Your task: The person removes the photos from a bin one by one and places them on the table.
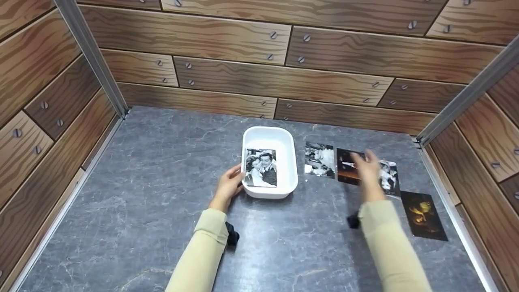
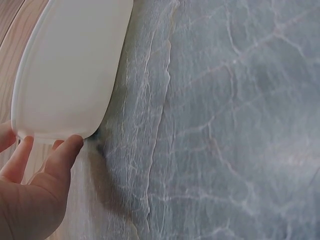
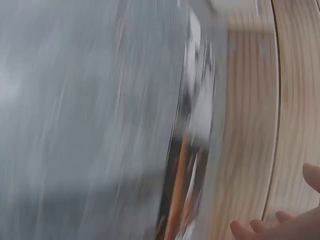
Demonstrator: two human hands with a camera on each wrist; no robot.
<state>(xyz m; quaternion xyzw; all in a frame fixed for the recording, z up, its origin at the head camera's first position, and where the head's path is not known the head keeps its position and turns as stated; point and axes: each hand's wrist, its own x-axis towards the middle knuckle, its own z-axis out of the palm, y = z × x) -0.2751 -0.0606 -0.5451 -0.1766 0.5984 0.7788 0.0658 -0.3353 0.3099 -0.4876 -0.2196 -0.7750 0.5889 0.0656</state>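
A white tray stands mid-table with a black-and-white photo lying inside it. My left hand grips the tray's near left corner; the left wrist view shows the thumb and fingers curled round the tray's rim. My right hand, blurred and holding nothing, hovers with fingers spread over a row of photos right of the tray: a black-and-white one, a dark orange one and another black-and-white one partly hidden by the hand. The right wrist view is smeared; only fingertips show.
A dark photo with a golden shape lies nearer the right edge. The grey marble tabletop is enclosed by wood-panel walls on three sides, with metal corner posts.
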